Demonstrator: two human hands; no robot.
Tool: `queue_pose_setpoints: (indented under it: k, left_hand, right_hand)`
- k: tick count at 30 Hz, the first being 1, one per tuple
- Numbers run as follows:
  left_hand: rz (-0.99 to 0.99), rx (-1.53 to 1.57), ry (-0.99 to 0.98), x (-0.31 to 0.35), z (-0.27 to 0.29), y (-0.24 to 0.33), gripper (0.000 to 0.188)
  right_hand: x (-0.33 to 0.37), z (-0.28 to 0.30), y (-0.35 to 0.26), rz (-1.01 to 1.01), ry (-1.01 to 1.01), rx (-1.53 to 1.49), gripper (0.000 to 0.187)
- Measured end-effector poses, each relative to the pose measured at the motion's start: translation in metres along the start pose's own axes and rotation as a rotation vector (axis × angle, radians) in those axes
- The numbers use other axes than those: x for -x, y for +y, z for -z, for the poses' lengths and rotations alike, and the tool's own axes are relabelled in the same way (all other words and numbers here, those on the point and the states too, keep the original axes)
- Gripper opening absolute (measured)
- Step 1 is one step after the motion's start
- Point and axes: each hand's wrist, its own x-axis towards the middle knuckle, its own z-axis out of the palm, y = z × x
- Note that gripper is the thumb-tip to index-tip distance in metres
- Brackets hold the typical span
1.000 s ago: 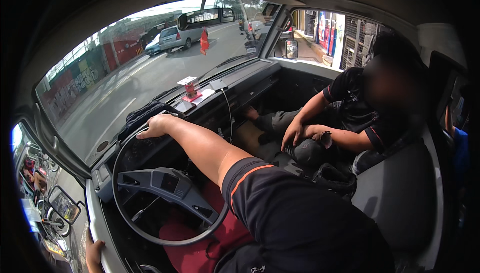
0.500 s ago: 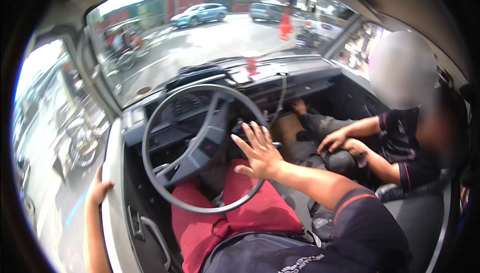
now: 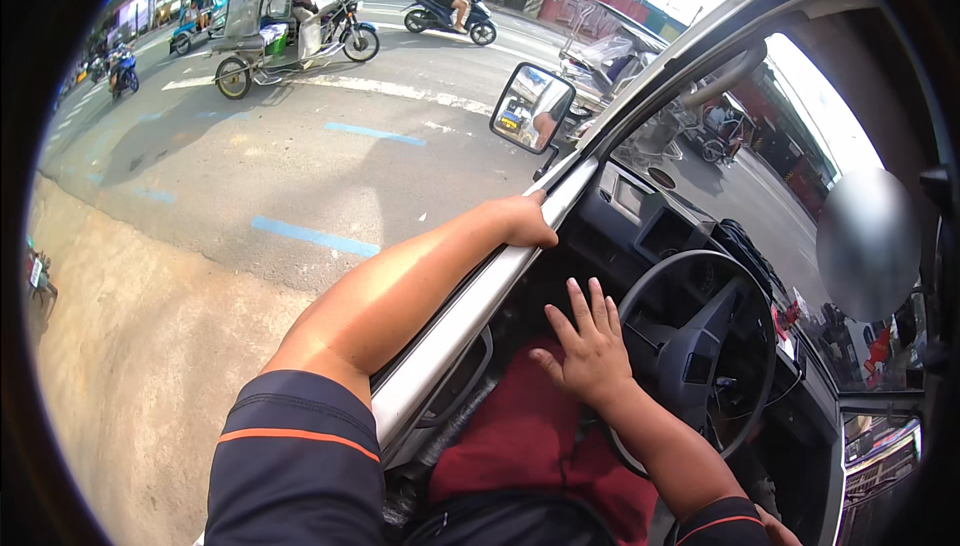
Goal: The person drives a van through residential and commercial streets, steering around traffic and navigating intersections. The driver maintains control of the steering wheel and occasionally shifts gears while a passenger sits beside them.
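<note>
My left arm reaches out over the white window ledge (image 3: 440, 346) of the vehicle's door. At the ledge's front end my left hand (image 3: 528, 221) is closed over it, the thumb on the inner side and the other fingers mostly hidden outside. My right hand (image 3: 590, 351) is open in the air above my red-trousered lap, its fingers spread and holding nothing. Just right of it stands the black steering wheel (image 3: 692, 354); its left rim passes close to my right wrist, and whether they touch I cannot tell.
Outside the door, a side mirror (image 3: 532, 108) sticks out ahead of my left hand. On the road are a tricycle with a covered sidecar (image 3: 268, 31), a rider on a dark scooter (image 3: 450, 14) and a blue motorcycle (image 3: 124, 74). The dashboard (image 3: 640, 211) lies beyond the wheel.
The view has swung left toward the door and street. My right hand, open throughout, has gone from the wheel's right side to its left. My left hand still holds the ledge.
</note>
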Motion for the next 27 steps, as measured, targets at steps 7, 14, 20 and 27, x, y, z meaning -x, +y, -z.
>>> queue_pose_setpoints:
  k: [7,14,20,27]
  left_hand:
    - [-0.003,-0.003,0.005,0.011,0.002,0.003,0.098]
    - [0.042,-0.032,-0.042,0.037,0.008,0.017,0.109]
    - [0.052,-0.035,0.0,0.06,0.006,0.033,0.102]
    - [0.106,-0.056,-0.028,0.077,0.003,0.05,0.103]
  right_hand:
    - [-0.053,0.016,0.031,-0.225,0.036,-0.038,0.046]
    - [-0.082,0.035,0.128,-0.528,0.132,-0.051,0.065]
    - [-0.048,0.069,0.266,-0.956,0.026,-0.054,0.089]
    - [0.063,0.097,0.354,-1.086,-0.212,-0.287,0.088]
